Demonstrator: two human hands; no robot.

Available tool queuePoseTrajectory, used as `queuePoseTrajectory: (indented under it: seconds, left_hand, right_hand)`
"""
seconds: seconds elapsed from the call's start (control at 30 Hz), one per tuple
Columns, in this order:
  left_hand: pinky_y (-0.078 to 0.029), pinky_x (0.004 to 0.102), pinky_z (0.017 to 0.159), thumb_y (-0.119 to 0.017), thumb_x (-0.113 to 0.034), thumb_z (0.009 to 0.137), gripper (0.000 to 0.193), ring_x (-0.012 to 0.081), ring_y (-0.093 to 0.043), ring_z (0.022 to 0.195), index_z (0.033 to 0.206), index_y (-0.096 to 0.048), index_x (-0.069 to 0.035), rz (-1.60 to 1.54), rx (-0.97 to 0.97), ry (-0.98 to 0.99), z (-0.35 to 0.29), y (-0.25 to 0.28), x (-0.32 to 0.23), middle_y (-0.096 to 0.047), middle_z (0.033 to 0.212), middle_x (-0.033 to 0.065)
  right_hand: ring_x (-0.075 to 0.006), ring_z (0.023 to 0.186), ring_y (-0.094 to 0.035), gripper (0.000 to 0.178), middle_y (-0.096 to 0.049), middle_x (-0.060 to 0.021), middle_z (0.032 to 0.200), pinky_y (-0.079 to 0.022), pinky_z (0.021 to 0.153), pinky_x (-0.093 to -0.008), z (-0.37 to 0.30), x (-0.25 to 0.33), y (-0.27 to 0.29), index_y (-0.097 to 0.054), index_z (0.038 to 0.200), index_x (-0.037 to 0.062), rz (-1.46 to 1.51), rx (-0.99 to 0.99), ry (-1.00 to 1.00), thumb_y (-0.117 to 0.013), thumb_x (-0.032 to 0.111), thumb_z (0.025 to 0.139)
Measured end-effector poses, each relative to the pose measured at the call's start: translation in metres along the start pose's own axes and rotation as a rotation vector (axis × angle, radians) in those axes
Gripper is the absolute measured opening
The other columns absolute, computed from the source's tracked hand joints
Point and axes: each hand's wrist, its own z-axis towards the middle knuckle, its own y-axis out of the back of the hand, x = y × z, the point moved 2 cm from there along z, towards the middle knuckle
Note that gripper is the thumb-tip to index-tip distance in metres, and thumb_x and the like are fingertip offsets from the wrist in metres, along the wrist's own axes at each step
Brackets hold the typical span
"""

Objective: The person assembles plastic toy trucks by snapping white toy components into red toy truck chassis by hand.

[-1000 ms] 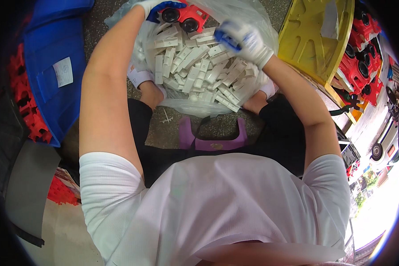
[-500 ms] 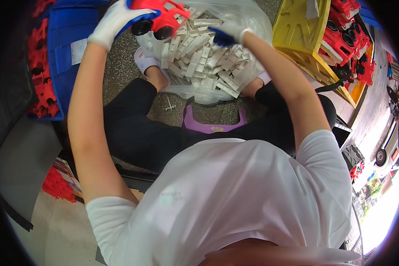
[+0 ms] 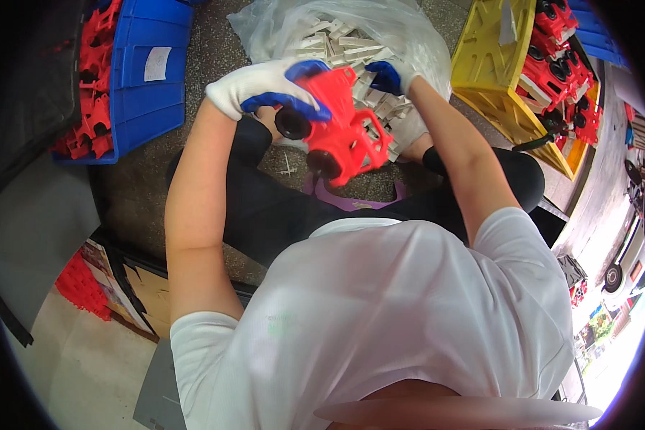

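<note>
My left hand (image 3: 276,89), in a white glove with blue palm and fingers, grips a red plastic toy truck (image 3: 344,125) with black wheels. The toy is tilted in front of my body, partly covering the heap of white plastic pieces (image 3: 330,46) behind it. Over the right part of that heap is my right hand (image 3: 395,76), gloved the same way. Its fingers are curled inward; whatever they may hold is hidden. A clear plastic bag (image 3: 265,29) lies open around the white pieces, between my feet.
At the left stands a blue crate (image 3: 147,100) with red toy parts (image 3: 93,107) beside it. A yellow crate (image 3: 484,64) on the right borders a pile of red toy trucks (image 3: 562,68). A small white piece (image 3: 287,165) lies on the speckled floor near a purple plastic object (image 3: 358,203).
My left hand has brought the red toy truck rightward and nearer my body, turning it. My right hand stays over the white pieces, its fingers now more curled. The view has shifted slightly.
</note>
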Motion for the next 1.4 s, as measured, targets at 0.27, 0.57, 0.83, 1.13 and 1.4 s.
queuePoseTrajectory:
  seconds: [0.27,0.57,0.83,1.13,1.4]
  left_hand:
    - [-0.047,0.0267,0.087,-0.074,-0.003,0.07,0.06,0.0121,-0.057,0.101,0.125,-0.051,-0.001,-0.183,0.188,0.01,0.063,-0.073,-0.062,-0.06,0.112,0.0056]
    - [-0.036,0.0348,0.106,-0.085,-0.013,0.06,0.089,0.0211,-0.047,0.125,0.136,-0.04,-0.002,-0.703,0.102,-0.074,0.08,-0.131,-0.04,-0.051,0.133,0.0093]
    - [-0.04,0.0302,0.101,-0.074,-0.006,0.07,0.074,0.0163,-0.049,0.118,0.136,-0.04,0.0,-0.279,-0.031,0.132,0.102,-0.1,-0.021,-0.053,0.126,0.0092]
    - [-0.033,0.0312,0.107,-0.083,-0.013,0.061,0.083,0.0198,-0.041,0.129,0.133,-0.044,-0.002,-0.034,-0.091,-0.014,0.102,-0.091,-0.031,-0.035,0.146,0.0106]
    - [-0.039,0.0303,0.102,-0.073,-0.001,0.067,0.076,0.0178,-0.047,0.121,0.135,-0.041,0.001,-0.345,-0.161,-0.096,0.095,-0.093,-0.033,-0.049,0.133,0.0091]
  right_hand:
    - [-0.0147,0.101,-0.06,0.044,-0.06,-0.0067,0.118,-0.047,0.092,-0.0285,-0.275,0.083,-0.049,-0.049,0.132,0.0049,-0.384,0.305,0.843,-0.058,0.015,0.091]
    - [-0.0176,0.107,-0.06,0.037,-0.058,-0.0095,0.124,-0.052,0.087,-0.0291,-0.292,0.07,-0.032,-0.05,0.13,0.0036,-0.432,0.189,0.899,-0.049,0.021,0.097]
    - [-0.0348,0.09,-0.062,0.032,-0.065,-0.0154,0.101,-0.049,0.08,-0.038,-0.278,0.057,-0.041,-0.062,0.114,0.0102,-0.901,-0.529,1.314,-0.06,0.023,0.085]
    - [-0.0345,0.095,-0.06,0.031,-0.064,-0.0148,0.102,-0.049,0.084,-0.0394,-0.282,0.068,-0.031,-0.063,0.112,0.0077,-1.223,-0.804,1.308,-0.064,0.022,0.084]
    - [-0.0352,0.096,-0.061,0.038,-0.065,-0.0162,0.105,-0.05,0.085,-0.0393,-0.277,0.061,-0.046,-0.061,0.115,0.007,-1.203,-0.453,1.312,-0.066,0.021,0.08]
